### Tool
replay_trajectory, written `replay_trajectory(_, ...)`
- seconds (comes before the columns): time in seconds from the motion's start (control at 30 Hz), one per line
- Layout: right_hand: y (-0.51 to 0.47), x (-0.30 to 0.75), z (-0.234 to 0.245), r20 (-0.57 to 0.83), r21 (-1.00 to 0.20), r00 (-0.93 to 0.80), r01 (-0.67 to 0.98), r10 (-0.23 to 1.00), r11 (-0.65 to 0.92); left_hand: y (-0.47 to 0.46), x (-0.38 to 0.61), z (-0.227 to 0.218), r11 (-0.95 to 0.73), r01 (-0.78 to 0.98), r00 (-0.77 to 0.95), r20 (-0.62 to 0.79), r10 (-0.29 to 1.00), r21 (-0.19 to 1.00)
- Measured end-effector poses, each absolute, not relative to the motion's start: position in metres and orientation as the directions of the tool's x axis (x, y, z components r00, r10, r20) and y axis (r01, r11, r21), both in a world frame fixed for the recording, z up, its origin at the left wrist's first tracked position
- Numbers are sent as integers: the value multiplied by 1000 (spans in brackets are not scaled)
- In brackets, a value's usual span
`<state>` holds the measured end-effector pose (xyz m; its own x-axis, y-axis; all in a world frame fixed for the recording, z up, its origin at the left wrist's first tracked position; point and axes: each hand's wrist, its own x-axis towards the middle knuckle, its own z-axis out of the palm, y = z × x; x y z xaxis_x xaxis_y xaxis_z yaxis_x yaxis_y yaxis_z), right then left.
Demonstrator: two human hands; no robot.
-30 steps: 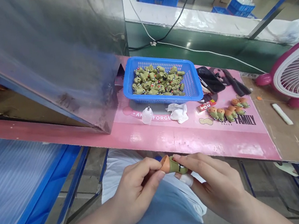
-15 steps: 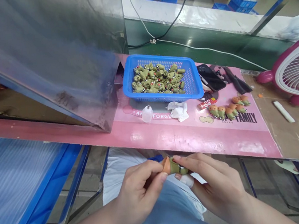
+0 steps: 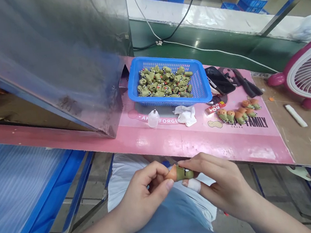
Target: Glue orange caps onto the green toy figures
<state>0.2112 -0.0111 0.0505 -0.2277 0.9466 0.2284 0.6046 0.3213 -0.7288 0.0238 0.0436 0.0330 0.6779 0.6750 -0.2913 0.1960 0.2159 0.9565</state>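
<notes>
Orange-and-green toy figure point(image 3: 180, 173), held between left hand point(image 3: 142, 198) and right hand point(image 3: 219, 186), both grips pinching it, blue basket point(image 3: 165, 60) at twelve o'clock, heaped with green toy pieces point(image 3: 165, 82)

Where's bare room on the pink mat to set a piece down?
Along the near edge of the pink mat, below the white tissue and orange-tipped figures. Crowded: right of the blue basket, around the black phone.

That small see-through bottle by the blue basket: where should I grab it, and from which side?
Probably around its wider lower body, not the narrow pointed tip, coming from the near edge of the pink mat. The small translucent plastic bottle stands upright, with the blue plastic basket behind it and the crumpled white cloth to its right, so those sides are crowded.
</notes>
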Motion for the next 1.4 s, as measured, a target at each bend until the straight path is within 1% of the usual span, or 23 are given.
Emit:
replay_trajectory(0.13,-15,213,46,280,-628,-308,658,909,416,49,26,31,342,163,665,-360,655,925)
replay_trajectory(0.2,-16,214,44,294,-613,-327,657,898,439,50,30,30,373,171,656,-388,648,912)
replay_trajectory(0.33,-15,214,42,329,-597,-298,669,896,442,49,36,31,401,187,618,-425,661,897)
replay_trajectory(0.4,-12,213,41,338,-617,-284,653,897,439,49,38,33,398,182,604,-421,676,899)
replay_trajectory(0.57,-6,212,41,316,-732,-248,550,916,401,48,38,36,405,147,593,-408,694,902)
replay_trajectory(0.67,-2,212,42,293,-761,-241,527,925,378,48,36,32,405,125,598,-395,697,906)
replay_trajectory(0.73,2,210,42,277,-761,-241,535,930,366,48,35,26,383,113,591,-372,716,917)
replay_trajectory(0.9,15,199,37,276,-733,-225,580,934,356,49,26,14,237,97,518,-252,817,967)
replay_trajectory(1.0,23,190,33,276,-765,-208,543,938,345,50,18,13,252,1,464,-224,857,968)
replay_trajectory(1.07,28,186,33,278,-782,-198,521,940,341,50,13,15,274,-24,461,-232,856,962)
replay_trajectory(1.13,31,183,33,274,-799,-205,496,940,341,50,9,18,284,-9,497,-243,833,959)
replay_trajectory(1.23,36,182,34,250,-848,-239,413,938,331,48,6,20,275,7,539,-235,809,961)
replay_trajectory(1.3,39,182,34,218,-883,-257,359,941,303,46,4,19,220,3,532,-187,826,976)
replay_trajectory(1.4,43,181,34,161,-920,-279,305,947,246,45,1,15,56,37,525,-67,849,998)
